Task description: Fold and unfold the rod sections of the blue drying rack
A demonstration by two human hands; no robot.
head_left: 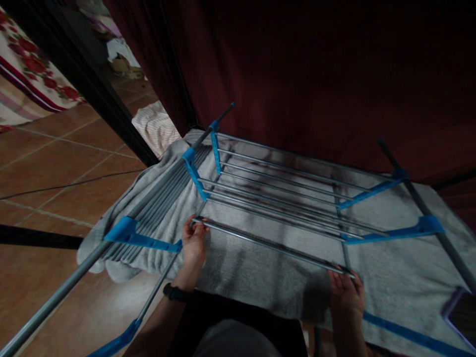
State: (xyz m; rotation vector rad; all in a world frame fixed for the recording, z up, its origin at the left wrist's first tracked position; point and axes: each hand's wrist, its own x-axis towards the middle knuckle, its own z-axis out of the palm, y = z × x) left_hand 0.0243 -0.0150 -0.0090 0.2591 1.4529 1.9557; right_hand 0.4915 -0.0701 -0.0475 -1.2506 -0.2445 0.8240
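A loose metal rod (267, 243) lies across between my two hands. My left hand (194, 243) has its fingers closed round the rod's left end, near an upright of the frame. At the other end, my right hand (346, 287) grips the rod with the palm turned up. Beyond it stands a partly assembled drying rack, with blue plastic brackets (394, 234) joined to grey side poles (420, 198). Several thin rods (275, 163) span from the left brackets to the right ones. One lower left bracket (143, 238) sits close to my left wrist, with no rod visibly in it.
A grey blanket (260, 267) covers the surface under the rack. More metal rods (159, 198) lie side by side on its left. A phone (461, 315) is at the right edge. Dark red curtains (297, 74) hang behind, and a tiled floor (67, 168) shows at left.
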